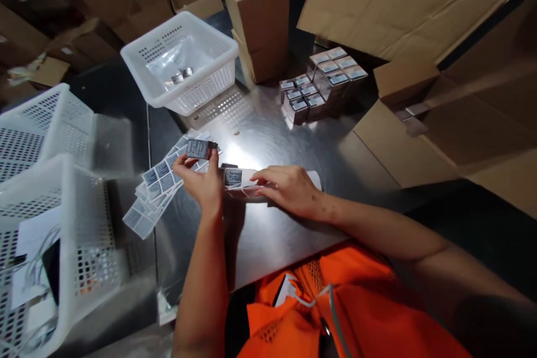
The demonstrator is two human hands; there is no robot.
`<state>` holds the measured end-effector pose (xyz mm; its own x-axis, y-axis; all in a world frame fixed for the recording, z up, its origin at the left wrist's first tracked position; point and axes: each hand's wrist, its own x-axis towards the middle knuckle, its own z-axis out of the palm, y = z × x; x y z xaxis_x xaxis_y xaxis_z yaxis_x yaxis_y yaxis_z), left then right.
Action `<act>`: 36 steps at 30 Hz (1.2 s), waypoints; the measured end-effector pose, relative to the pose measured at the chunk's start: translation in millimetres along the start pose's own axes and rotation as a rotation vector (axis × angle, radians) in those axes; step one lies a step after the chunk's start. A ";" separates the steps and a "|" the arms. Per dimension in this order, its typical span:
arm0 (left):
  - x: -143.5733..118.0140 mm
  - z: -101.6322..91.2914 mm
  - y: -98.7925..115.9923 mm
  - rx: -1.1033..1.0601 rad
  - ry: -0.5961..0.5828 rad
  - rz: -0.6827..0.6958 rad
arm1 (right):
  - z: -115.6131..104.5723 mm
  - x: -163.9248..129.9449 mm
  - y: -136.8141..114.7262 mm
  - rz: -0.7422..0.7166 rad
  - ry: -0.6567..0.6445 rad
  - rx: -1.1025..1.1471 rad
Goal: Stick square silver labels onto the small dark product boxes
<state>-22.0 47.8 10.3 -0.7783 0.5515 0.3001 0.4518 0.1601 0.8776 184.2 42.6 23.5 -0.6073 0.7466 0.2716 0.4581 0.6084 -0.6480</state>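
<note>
Up close, the left hand (203,182) pinches a small dark box (198,149) between thumb and fingertips, lifting it just above the steel tabletop (268,235). The right hand (287,189) lies flat beside it, fingers pressed together on a white label strip (247,182) that stretches between the two hands; a printed label (232,177) on that strip sits right under the left hand's fingers, just below the held box. To the left of the left hand, touching the tabletop, fans out a pile of label sheets (157,190). Farther back stands a white perforated basket (182,64) with a few small metal pieces inside. Right of it rises an upright cardboard carton (258,17), and next to that a cluster of small labelled boxes (321,86) stands in rows. Flattened cardboard (419,5) covers the right side. At the left edge are two more white baskets (46,190), the nearer one holding papers and cables.
</note>
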 end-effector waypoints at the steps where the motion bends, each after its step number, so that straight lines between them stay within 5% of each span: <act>1: -1.4 0.1 1.8 -0.007 -0.004 0.008 | -0.6 0.0 0.2 0.034 0.029 0.026; 6: -7.4 0.9 10.7 -0.057 -0.004 0.011 | -2.5 -1.2 5.1 0.010 0.114 0.029; 13: 3.9 2.2 0.0 -0.247 -0.110 -0.130 | 3.2 -2.2 5.9 -0.735 0.299 -0.255; 16: 7.7 0.2 -0.8 -0.308 -0.191 -0.172 | -5.8 -3.1 -5.1 -0.891 0.223 -0.097; 18: 6.6 -1.1 2.3 -0.343 -0.242 -0.189 | -21.2 -4.9 -11.2 -0.909 0.080 0.212; 20: 1.4 -1.5 7.3 -0.392 -0.319 -0.197 | -41.9 -6.6 -12.9 -0.769 0.026 0.591; 22: -7.8 -1.1 13.2 -0.443 -0.449 -0.192 | -62.8 -6.8 -9.6 -0.454 0.139 0.880; 24: -19.6 -0.7 19.1 -0.456 -0.614 -0.177 | -79.1 -4.9 -3.0 -0.099 0.277 1.010; 26: -31.4 -1.0 24.4 -0.436 -0.756 -0.162 | -87.8 -2.2 4.1 0.130 0.281 1.039; 30: -47.0 -2.9 31.3 -0.393 -0.858 -0.132 | -85.9 1.0 11.7 0.285 0.127 1.050; 36: -50.5 -5.6 32.1 -0.332 -0.841 -0.032 | -74.2 1.2 6.8 0.333 0.144 1.038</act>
<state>29.4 20.4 25.4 -0.1540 0.9879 0.0162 0.1850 0.0127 0.9827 234.7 67.6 72.2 -0.4424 0.8968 0.0089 -0.2246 -0.1012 -0.9692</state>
